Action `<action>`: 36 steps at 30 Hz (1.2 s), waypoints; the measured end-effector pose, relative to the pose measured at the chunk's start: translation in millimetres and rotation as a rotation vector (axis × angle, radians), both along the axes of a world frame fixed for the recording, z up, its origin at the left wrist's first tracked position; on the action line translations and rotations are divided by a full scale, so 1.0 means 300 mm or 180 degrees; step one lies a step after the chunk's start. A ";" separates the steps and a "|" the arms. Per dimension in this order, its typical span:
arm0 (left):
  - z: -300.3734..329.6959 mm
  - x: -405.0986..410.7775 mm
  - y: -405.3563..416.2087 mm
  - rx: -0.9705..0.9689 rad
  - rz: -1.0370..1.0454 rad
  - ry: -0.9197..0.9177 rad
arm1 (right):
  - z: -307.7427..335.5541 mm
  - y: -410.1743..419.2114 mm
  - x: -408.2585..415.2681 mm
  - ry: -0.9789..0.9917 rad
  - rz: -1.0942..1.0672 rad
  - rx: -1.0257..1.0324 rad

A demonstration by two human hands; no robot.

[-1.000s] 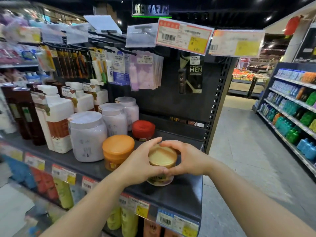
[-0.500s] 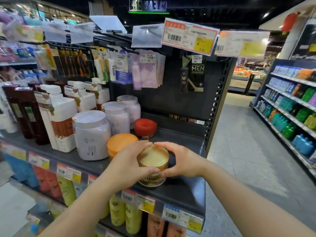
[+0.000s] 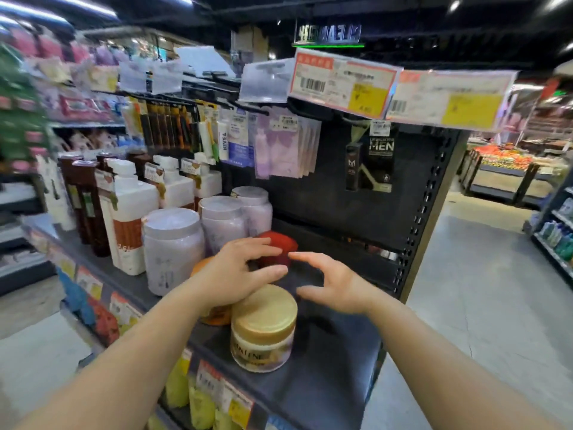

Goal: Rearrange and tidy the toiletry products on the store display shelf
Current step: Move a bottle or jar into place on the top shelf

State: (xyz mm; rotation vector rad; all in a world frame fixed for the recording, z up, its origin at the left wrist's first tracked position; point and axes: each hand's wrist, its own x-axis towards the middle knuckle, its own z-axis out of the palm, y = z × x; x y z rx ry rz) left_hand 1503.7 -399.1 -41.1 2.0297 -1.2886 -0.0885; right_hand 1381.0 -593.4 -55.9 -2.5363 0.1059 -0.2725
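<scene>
change: both hands have let go of gold-lid jar (image 3: 263,327) | jar: upright at shelf (image 3: 325,383) front edge, just beside orange jar (image 3: 214,315) | left hand (image 3: 235,274), right hand (image 3: 335,287): spread, empty, beyond jar toward red-lid jar (image 3: 279,246) | meaning: placement likely done, red next

Gold-lidded jar (image 3: 263,328): glossy plastic, smooth metallic-look lid | shelf (image 3: 325,377): matt dark metal | back panel (image 3: 412,193): perforated dark metal | large jars (image 3: 172,248): frosted translucent plastic | price tags (image 3: 342,85): paper in clear glossy sleeves
</scene>
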 end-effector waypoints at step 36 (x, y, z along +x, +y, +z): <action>-0.050 0.026 -0.055 0.0782 0.1025 -0.0110 | -0.169 -0.178 0.213 0.0161 -0.0017 -0.0887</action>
